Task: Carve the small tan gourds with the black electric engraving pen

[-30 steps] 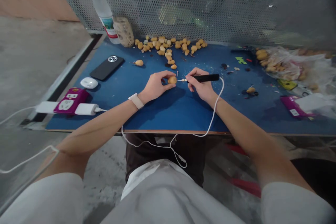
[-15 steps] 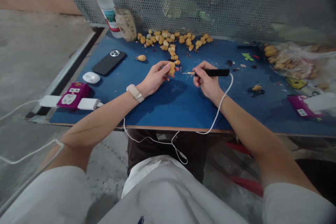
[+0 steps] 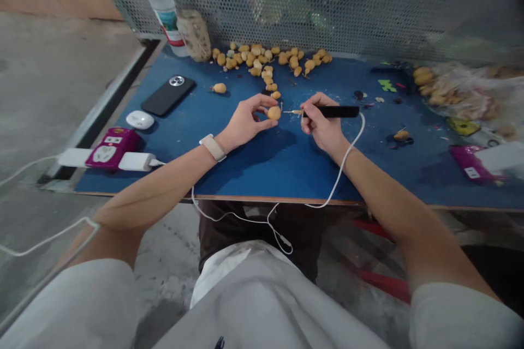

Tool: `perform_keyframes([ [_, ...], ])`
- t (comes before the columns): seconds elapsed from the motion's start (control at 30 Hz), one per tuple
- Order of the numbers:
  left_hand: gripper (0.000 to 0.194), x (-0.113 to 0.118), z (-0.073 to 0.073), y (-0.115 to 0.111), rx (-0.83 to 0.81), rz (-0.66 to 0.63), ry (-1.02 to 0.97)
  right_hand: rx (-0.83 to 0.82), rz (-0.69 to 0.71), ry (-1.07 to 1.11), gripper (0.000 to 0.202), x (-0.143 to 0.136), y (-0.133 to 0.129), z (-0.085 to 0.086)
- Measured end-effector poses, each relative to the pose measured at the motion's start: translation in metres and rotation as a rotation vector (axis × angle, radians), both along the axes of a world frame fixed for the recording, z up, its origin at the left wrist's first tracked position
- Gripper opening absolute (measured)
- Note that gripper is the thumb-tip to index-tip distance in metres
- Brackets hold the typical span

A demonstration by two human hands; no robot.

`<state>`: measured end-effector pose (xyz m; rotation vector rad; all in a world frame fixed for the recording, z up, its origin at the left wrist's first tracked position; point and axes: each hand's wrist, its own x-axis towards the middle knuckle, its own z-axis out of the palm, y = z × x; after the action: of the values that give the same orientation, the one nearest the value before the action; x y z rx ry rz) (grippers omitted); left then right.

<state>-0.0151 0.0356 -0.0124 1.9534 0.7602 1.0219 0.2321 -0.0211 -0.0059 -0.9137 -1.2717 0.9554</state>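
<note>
Between the thumb and fingers of my left hand (image 3: 249, 120) is a small tan gourd (image 3: 274, 113), held just above the blue table with its rounded end toward me. My right hand (image 3: 323, 122) grips a black pen-shaped tool (image 3: 338, 112) like a pencil; it looks like a corded soldering or burning pen. Its thin metal tip points left at the gourd, with a small gap between them. A white cable (image 3: 355, 144) runs from the pen's back end down past my right wrist. Several more small gourds (image 3: 256, 59) lie heaped beyond my hands.
At the left are a black phone (image 3: 168, 95), a white earbud case (image 3: 140, 119) and a purple power strip (image 3: 112, 147). A bottle (image 3: 166, 16) and jar (image 3: 194, 35) stand behind. A plastic bag of gourds (image 3: 462, 87) lies right; a perforated metal panel (image 3: 347, 5) borders the back.
My left hand has turned the gourd, so its rounded end now shows, and the fingers have spread around it. My right hand with the pen has stayed nearly in place.
</note>
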Motion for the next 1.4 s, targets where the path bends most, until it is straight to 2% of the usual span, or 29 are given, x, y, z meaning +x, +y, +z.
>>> perform_keyframes([
  [0.23,0.040,-0.0006,0.0009,-0.0010,0.080,0.010,0.047,0.053,0.025,-0.152,0.053,-0.0009,-0.0022,-0.0019],
  [0.43,0.039,-0.0005,0.0034,-0.0033,0.102,-0.009,0.052,0.100,0.065,-0.178,0.046,-0.0005,-0.0036,-0.0014],
  [1.0,0.037,0.0015,0.0032,-0.0070,0.144,0.074,0.115,0.097,-0.018,-0.265,0.059,-0.0031,-0.0066,0.0062],
  [1.4,0.039,0.0025,0.0021,-0.0084,0.199,0.105,0.161,0.098,-0.022,-0.284,0.054,-0.0009,-0.0074,0.0047],
])
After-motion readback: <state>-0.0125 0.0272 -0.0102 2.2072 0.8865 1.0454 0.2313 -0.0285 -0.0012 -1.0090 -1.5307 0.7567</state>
